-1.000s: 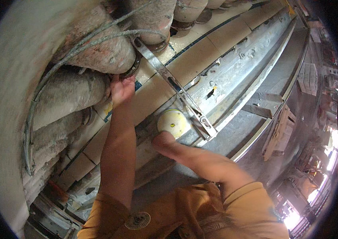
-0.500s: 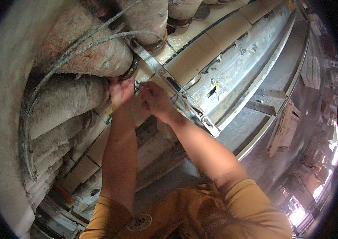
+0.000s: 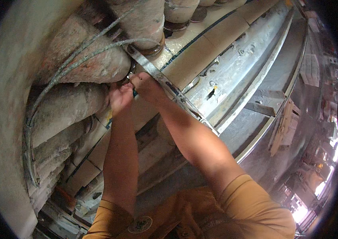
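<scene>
Close together, both of my hands work at the lower end of a thick, dusty grey cylinder (image 3: pixel 97 55) with a dark rim. My left hand (image 3: pixel 120 97) is palm up just below that rim, its fingers curled and partly hidden. Beside it, my right hand (image 3: pixel 147 87) pinches at the rim, knuckles up; a small shiny spot shows by its fingertips, but what it holds is too small to name. Past my right hand a flat metal bar (image 3: pixel 149 65) runs diagonally, its near end lying across a long pale metal beam (image 3: pixel 220 83).
More dusty cylinders (image 3: pixel 63 105) stand in a row on the left and at the top. Two stiff, crusted cables (image 3: pixel 69 59) arch over them. Tan tiles (image 3: pixel 194 51) form a curved strip beside the beam. Wooden pieces (image 3: pixel 286 127) lie on the floor at the right.
My right hand has moved up and left to the cylinder's rim, beside my left hand, and its fingers have closed there. My left hand has shifted only slightly.
</scene>
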The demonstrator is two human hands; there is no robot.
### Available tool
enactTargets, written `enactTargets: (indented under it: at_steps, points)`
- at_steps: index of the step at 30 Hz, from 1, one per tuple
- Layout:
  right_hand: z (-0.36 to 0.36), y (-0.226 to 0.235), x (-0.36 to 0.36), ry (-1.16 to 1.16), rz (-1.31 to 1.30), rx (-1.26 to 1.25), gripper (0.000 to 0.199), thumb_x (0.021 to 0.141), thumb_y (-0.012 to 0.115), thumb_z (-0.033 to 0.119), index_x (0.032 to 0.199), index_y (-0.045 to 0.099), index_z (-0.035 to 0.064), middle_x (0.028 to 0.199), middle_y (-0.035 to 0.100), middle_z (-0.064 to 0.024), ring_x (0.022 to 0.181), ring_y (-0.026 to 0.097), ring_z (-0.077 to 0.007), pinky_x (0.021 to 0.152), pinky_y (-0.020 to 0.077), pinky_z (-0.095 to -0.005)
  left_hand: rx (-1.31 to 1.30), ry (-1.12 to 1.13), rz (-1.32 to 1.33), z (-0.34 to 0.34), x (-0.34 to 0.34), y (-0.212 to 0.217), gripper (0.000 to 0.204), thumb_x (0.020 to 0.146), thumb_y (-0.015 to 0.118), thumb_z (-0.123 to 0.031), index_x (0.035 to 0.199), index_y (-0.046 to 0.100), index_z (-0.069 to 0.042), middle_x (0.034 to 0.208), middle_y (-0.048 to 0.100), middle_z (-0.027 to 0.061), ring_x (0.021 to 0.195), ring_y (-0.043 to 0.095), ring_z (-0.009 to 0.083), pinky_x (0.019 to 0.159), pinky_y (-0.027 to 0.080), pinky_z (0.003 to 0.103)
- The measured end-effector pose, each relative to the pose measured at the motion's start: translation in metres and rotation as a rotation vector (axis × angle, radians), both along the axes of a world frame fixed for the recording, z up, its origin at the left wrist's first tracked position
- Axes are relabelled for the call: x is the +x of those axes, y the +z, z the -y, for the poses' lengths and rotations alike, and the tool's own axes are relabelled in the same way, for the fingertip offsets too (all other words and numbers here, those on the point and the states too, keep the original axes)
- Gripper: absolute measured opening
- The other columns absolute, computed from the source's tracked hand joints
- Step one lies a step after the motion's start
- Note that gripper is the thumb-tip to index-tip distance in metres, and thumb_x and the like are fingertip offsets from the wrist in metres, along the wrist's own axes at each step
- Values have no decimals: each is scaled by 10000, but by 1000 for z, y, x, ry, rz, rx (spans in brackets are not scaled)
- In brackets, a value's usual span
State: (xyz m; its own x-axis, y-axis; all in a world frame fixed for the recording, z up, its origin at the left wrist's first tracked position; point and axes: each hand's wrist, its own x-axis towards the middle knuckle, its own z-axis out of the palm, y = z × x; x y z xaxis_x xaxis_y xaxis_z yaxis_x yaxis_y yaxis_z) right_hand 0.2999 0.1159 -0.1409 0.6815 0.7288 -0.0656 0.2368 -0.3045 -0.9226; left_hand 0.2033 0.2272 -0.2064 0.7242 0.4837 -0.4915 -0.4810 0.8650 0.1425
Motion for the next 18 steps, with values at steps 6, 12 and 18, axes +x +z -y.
enactTargets:
  at_steps: [6,12,18]
  points:
    - [-18,12,-10,1,-208,-150,492,920,483,431,870,661,-25,818,655,-231,822,646,-338,756,481,-415,-330,-13,109,-41,-32,-57,309,901,565,-197,1148,569,-11,1114,615,125,980,574,273,876,461,395]
    - [-15,-52,-12,148,266,-308,426,956,444,392,1048,627,18,904,661,-207,859,652,-331,760,500,-414,-592,-70,178,-9,-12,-3,344,884,607,-231,1121,571,16,1084,606,151,969,569,289,909,453,421]
    - [-29,32,-41,-240,-449,-310,476,977,384,433,1059,594,13,1007,645,-217,913,623,-402,786,489,-440,-696,-25,200,11,-11,48,332,880,642,-232,1101,574,6,1054,593,132,953,556,281,909,450,404]
